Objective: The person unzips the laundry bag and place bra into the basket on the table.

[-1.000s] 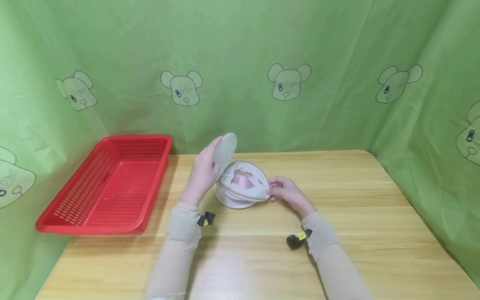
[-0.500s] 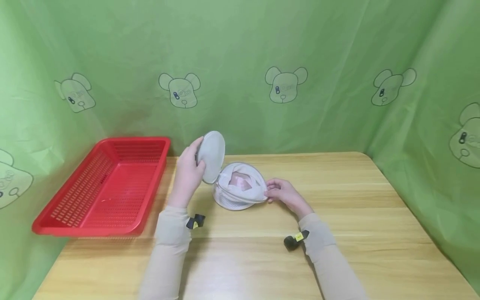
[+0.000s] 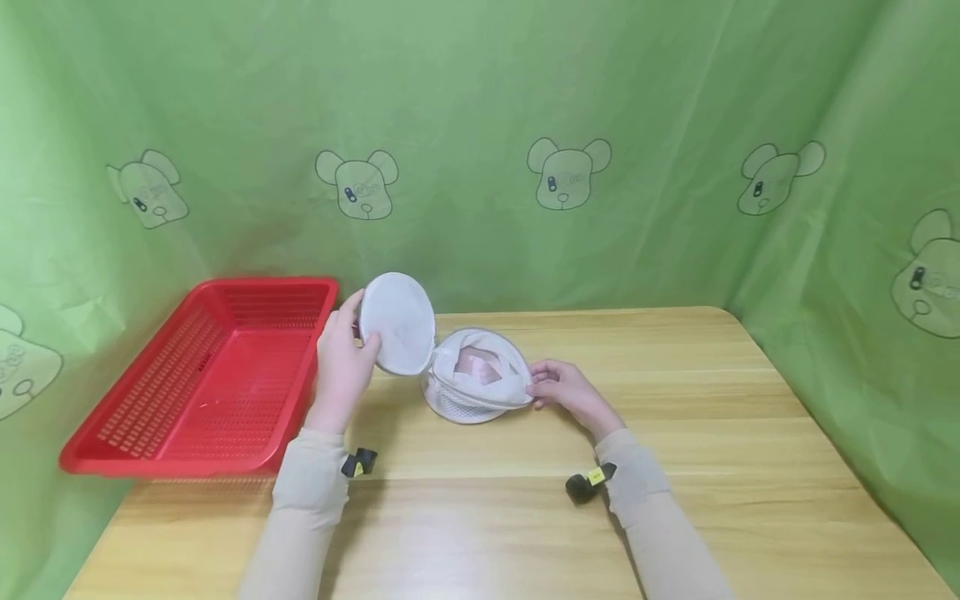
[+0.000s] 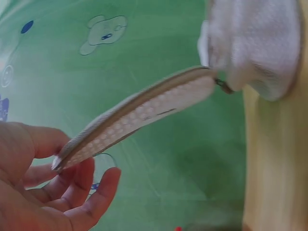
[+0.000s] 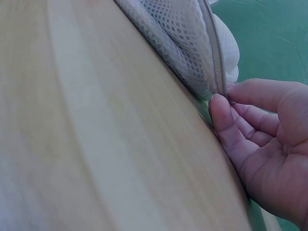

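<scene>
A round white mesh laundry bag [image 3: 467, 408] with a zipper stands on the table, its top unzipped. Inside, pale lining and something pinkish show; what the pink thing is, I cannot tell. The round lid [image 3: 397, 323] is swung out to the left, joined to the bag at one side. My left hand [image 3: 343, 362] pinches the lid's outer edge between thumb and fingers, as the left wrist view also shows. At the bag's right rim, my right hand [image 3: 572, 390] pinches the zipper edge [image 5: 219, 57] between thumb and forefinger.
A red plastic basket [image 3: 300, 417] with slotted walls stands at the left of the wooden table [image 3: 675, 467]. Green curtain [image 3: 465, 100] with bear-head prints hangs behind and on both sides. A strapped black camera sits on each wrist.
My left hand has moved left and slightly down, swinging the lid away from the bag so its flat face now shows. The right hand keeps its pinch at the rim.
</scene>
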Motion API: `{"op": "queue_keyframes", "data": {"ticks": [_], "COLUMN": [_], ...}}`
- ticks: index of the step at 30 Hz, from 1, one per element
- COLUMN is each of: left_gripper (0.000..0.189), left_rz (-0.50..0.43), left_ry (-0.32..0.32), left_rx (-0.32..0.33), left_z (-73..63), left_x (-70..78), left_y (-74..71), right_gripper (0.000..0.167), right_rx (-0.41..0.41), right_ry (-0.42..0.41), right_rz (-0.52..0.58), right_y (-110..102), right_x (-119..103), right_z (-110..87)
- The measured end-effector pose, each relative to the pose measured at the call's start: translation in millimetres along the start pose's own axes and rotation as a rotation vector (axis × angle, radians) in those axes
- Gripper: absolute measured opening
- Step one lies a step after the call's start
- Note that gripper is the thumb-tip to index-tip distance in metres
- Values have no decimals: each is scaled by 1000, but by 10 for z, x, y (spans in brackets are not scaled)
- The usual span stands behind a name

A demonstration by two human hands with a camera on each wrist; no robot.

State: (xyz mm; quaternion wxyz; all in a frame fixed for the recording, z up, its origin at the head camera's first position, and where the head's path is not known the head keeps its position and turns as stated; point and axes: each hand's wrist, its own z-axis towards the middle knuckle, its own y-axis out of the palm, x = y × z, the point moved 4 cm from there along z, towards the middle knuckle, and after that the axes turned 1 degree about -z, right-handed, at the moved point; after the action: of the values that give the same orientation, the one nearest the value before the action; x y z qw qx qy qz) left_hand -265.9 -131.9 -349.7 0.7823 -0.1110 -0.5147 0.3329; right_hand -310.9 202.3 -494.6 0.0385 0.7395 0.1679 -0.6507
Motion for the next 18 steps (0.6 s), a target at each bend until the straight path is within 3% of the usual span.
{"op": "queue_keyframes", "data": {"ticks": [5,9,13,18], "left_gripper": [58,57,55,54], "left_rz": [-48,-153,-318,-634], "left_ry": [-43,-92,-174,-319], "left_rx": [52,93,116,156], "left_z": [-55,-93,-128,-158], "left_x": [-144,-253,-360,-481], "left_y": [-3,36,108,231], "right_gripper": [45,45,45,44], "right_rx": [0,-3,-5,-3], "right_ry": [1,-6,-4,-9], "right_rz": [4,-8,-10,-13], "right_y": [-3,-12,-17,-16], "right_x": [-3,1,10,19], "right_z": [3,9,15,5]}}
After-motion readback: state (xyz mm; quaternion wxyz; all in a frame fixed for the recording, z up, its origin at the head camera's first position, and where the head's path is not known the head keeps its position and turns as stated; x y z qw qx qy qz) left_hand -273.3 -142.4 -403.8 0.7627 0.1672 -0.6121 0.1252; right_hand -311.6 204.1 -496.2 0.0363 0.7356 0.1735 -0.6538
